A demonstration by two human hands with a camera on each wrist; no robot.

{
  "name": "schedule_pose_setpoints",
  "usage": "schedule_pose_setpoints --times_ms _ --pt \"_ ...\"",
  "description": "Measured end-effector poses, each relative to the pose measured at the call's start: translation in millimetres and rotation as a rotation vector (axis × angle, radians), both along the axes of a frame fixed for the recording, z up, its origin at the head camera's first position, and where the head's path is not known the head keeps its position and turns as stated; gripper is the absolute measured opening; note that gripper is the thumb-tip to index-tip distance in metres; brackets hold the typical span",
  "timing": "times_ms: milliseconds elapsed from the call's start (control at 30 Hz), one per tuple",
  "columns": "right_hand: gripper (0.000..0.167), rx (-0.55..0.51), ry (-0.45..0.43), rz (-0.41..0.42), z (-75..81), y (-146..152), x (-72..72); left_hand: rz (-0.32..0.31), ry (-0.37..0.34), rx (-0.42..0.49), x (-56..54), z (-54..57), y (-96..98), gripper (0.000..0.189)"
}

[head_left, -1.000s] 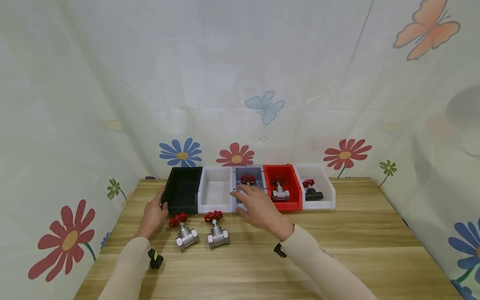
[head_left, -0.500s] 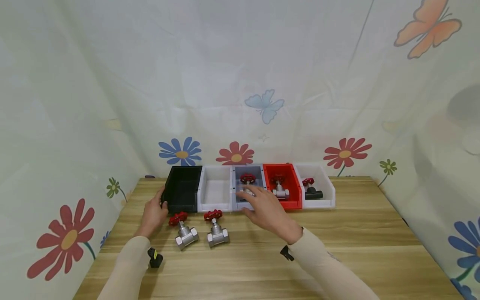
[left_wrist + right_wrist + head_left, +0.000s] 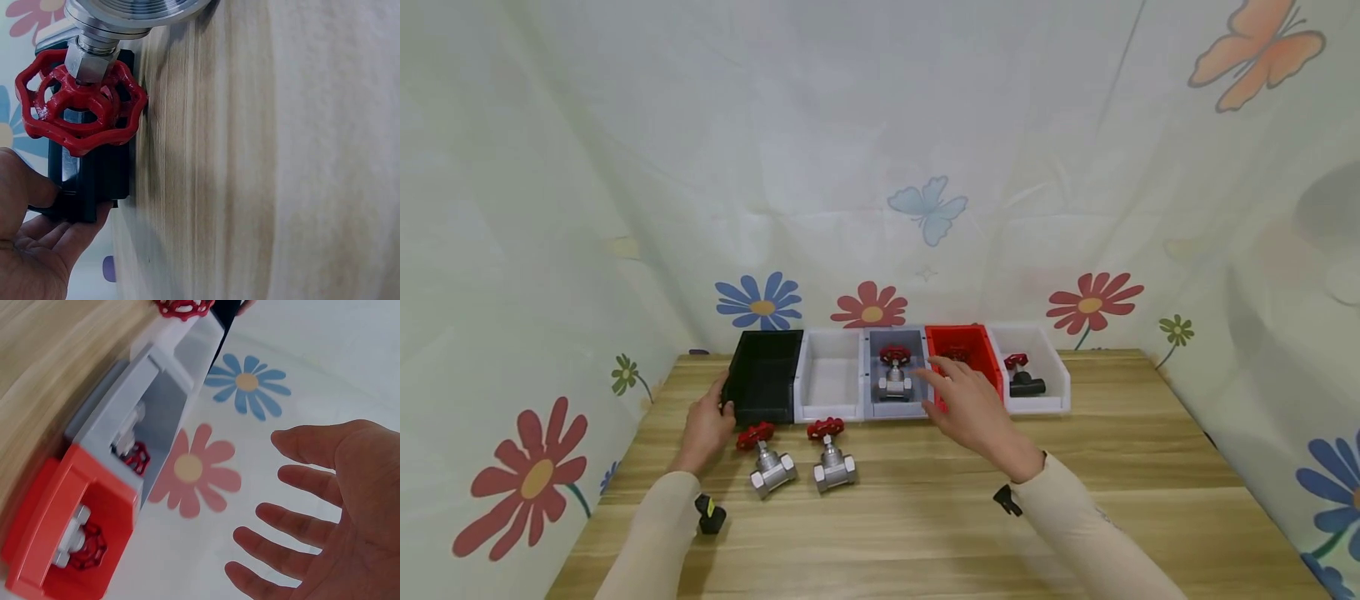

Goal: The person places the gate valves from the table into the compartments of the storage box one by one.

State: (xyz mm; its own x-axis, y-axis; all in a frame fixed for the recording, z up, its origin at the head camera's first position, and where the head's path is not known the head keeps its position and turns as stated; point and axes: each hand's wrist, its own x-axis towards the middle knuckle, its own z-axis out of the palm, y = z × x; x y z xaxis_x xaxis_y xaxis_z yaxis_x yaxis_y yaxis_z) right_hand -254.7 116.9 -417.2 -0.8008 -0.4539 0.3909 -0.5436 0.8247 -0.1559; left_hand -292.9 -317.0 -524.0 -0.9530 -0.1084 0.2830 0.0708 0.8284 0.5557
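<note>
My left hand [image 3: 706,429] grips the left side of the black bin [image 3: 766,379], thumb on one side of its wall and fingers on the other in the left wrist view. My right hand [image 3: 973,412], fingers spread and holding nothing, hovers over the front of the red bin [image 3: 998,392], partly covering the valve inside. Left of it, the grey bin [image 3: 874,410] holds a gate valve [image 3: 895,385] with a red handwheel. Two similar steel valves lie before the bins: one valve [image 3: 772,471] near my left hand, another valve [image 3: 833,468] beside it.
Between the black and grey bins stands a white bin [image 3: 833,375]. At the row's right end, another white bin [image 3: 1058,387] holds a black valve [image 3: 1027,384] with a red handwheel. The wooden table [image 3: 880,542] meets a flower-printed curtain [image 3: 820,167] behind the row.
My right hand has moved right, from over the grey bin to over the red bin, uncovering the valve in the grey one. My left hand stays on the black bin.
</note>
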Motion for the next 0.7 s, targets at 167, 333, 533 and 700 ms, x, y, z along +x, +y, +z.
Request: schedule_pose_setpoints --times_ms 167,333,533,700 --pt "0.048 -0.01 0.003 -0.023 -1.5 16 -1.1 0.004 0.009 -0.005 -0.4 0.0 0.1 0.059" --pt "0.049 -0.021 -0.025 -0.054 -4.9 33 -0.6 0.004 0.009 0.001 -0.6 -1.5 0.3 0.058" --pt "0.051 -0.048 -0.009 -0.088 -7.8 54 -0.3 0.0 0.007 0.007 0.3 -1.1 -0.3 0.059" --pt "0.05 -0.07 0.006 -0.097 -9.8 73 -2.7 -0.013 0.008 0.002 0.7 0.1 -1.1 0.059"
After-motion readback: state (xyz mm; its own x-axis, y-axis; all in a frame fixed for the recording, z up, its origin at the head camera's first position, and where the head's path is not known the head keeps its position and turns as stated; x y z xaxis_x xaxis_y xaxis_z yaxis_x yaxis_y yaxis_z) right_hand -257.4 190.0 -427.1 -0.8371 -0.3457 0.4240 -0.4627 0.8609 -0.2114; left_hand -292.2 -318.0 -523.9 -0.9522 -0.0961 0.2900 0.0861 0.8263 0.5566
